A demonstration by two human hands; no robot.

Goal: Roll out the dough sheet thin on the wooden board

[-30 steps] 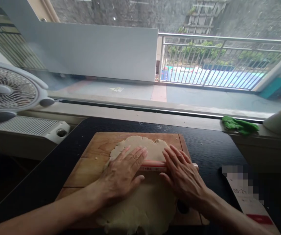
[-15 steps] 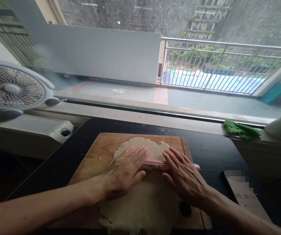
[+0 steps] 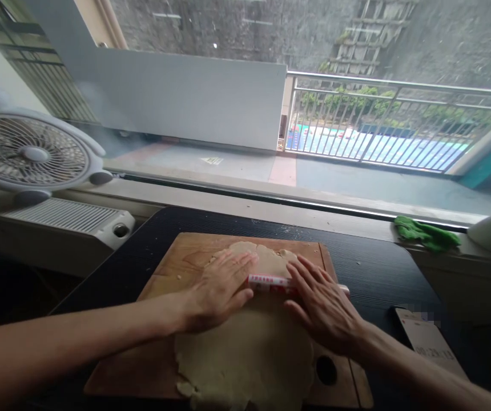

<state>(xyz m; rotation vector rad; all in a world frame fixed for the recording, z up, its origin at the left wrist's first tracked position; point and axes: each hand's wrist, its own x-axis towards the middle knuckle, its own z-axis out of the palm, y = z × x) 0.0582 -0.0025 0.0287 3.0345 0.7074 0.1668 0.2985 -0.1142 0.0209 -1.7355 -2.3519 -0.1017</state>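
Observation:
A sheet of pale dough [image 3: 245, 348] lies rolled out on the wooden cutting board [image 3: 160, 279], with a ragged edge. Across its upper part rests a rolling pin [image 3: 269, 281] with red printing on its middle. My left hand [image 3: 215, 288] lies flat over the pin's left part, fingers stretched forward, hiding that end. On the right part, my right hand [image 3: 320, 297] presses with its fingers straight and slightly spread. The pin's right tip sticks out past this hand. Neither hand wraps round the pin.
The board sits on a black table [image 3: 374, 268]. A phone [image 3: 429, 339] with a timer display lies at right. A green cloth [image 3: 426, 233] is on the window sill. At left stand a white fan [image 3: 33, 151] and a radiator [image 3: 69, 220].
The rolling pin has turned and shifted slightly away from me under both flat hands; its printed label shows differently. The whole view has shifted a little.

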